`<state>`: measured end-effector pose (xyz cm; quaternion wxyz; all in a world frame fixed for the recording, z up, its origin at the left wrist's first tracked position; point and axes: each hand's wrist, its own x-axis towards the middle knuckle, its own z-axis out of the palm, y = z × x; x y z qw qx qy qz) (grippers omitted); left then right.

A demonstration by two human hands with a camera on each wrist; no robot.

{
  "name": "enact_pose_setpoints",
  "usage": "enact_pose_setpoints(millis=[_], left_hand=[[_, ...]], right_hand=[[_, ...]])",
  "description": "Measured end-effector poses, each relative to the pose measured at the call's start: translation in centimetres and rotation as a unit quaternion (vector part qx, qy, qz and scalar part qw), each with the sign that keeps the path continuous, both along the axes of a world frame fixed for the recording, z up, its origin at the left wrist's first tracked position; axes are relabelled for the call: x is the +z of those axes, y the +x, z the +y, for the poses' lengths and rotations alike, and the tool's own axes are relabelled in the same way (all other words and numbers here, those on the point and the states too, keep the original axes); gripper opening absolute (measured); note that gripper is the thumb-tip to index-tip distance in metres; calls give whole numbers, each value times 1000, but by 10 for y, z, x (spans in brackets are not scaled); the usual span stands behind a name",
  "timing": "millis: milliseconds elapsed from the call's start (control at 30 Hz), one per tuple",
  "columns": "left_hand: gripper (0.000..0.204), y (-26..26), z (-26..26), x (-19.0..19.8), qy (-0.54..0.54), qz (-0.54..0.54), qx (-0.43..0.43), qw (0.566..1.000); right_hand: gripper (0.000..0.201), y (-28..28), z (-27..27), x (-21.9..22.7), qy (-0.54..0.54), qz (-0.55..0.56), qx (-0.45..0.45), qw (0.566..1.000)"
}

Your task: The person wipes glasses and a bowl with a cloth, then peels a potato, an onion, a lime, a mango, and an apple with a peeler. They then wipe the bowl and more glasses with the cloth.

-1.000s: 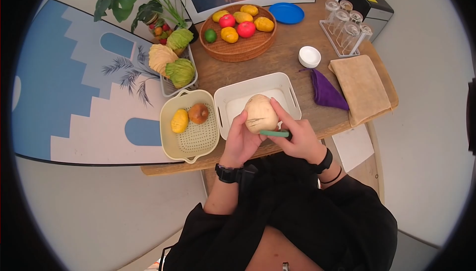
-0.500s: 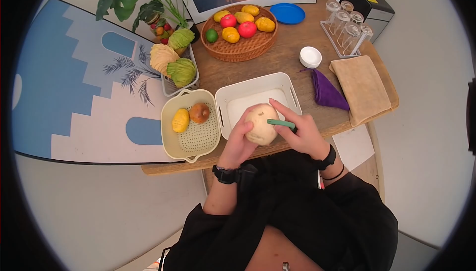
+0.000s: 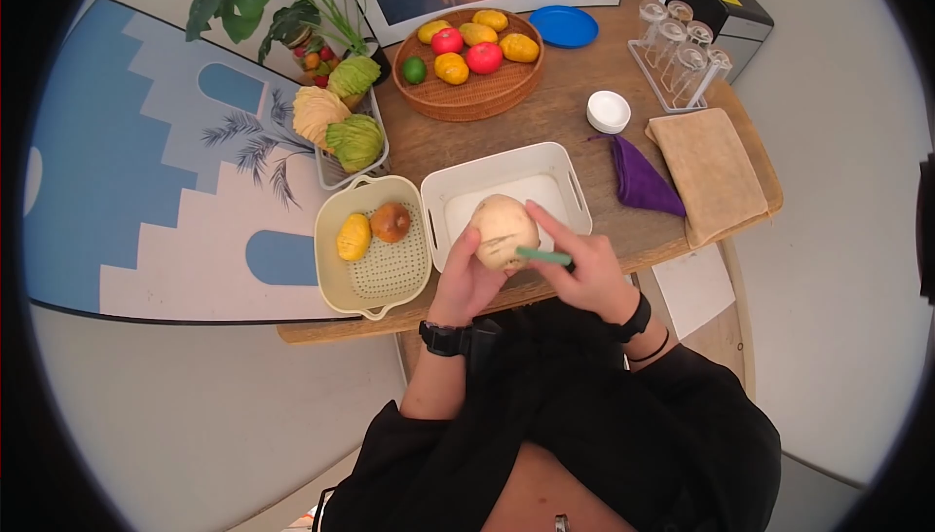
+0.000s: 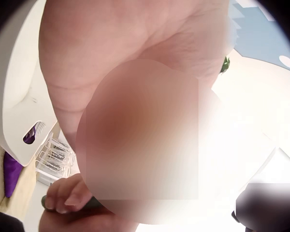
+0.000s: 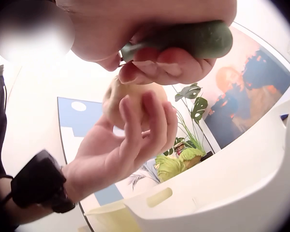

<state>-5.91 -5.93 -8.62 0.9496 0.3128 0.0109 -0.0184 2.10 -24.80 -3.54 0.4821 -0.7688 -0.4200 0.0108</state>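
A round, cream-coloured jicama [image 3: 504,230] with brown cracks is held up over the near side of the white bin [image 3: 458,173]. My left hand [image 3: 467,281] grips it from the left and below, its fingers curved around it in the right wrist view. The right hand [image 3: 594,277] holds a green-handled peeler [image 5: 203,41], fingers wrapped round the handle. The peeler's head lies against the jicama's lower right side in the head view. A blurred patch hides much of the left wrist view.
Left of the bin, a yellow colander [image 3: 385,284] holds a yellow potato-like piece [image 3: 353,238] and a brown onion [image 3: 391,222]. Behind stands a wicker basket [image 3: 467,103] of produce. To the right lie a purple cloth [image 3: 643,181], a tan cloth [image 3: 711,171] and white bowls [image 3: 609,111].
The jicama tipped to show its smooth end half a second ago, then turned back with its cracks facing up. The peeler moved up across it and has come back down.
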Motion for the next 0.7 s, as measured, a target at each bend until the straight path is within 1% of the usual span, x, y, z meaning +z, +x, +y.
enact_pose_setpoints(millis=[33,100,200,267,333,400,433,500,533,567,600,633,667,700], left_hand=[[66,2,0,-2,-8,9,28,1000],[66,4,-2,0,4,4,22,1000],[69,4,-2,-3,23,14,44,999],[71,4,4,-10,69,-20,6,997],[71,2,5,-9,70,-11,14,997],[70,1,2,-1,72,-2,21,997],[71,0,-1,6,85,-4,25,996],[72,-1,-1,9,99,-6,29,995],[74,-2,3,6,99,-25,-16,995],[76,-3,7,3,98,-43,-61,992],[76,-5,11,1,98,-43,-61,992],[78,-9,15,0,100,-45,-127,986],[81,-11,18,-3,100,-48,-192,975],[81,-12,19,-7,100,-48,-193,975]], right_hand=[[64,-3,3,-4,0,0,-1,1000],[78,-8,9,-13,24,-41,-5,999],[80,-6,11,-15,17,-71,-19,997],[77,-4,11,-14,20,-70,-19,997],[74,-1,11,-12,22,-70,-20,997],[65,2,8,-7,0,-6,-9,1000],[65,3,6,-4,0,-6,-9,1000],[52,6,3,2,-5,86,17,996],[52,9,3,0,-5,86,18,996],[47,11,4,-3,41,74,45,995],[43,13,5,-3,88,62,72,992],[43,16,1,1,87,62,71,992],[42,18,-4,12,30,115,111,987],[40,20,-7,18,-28,168,150,974]])
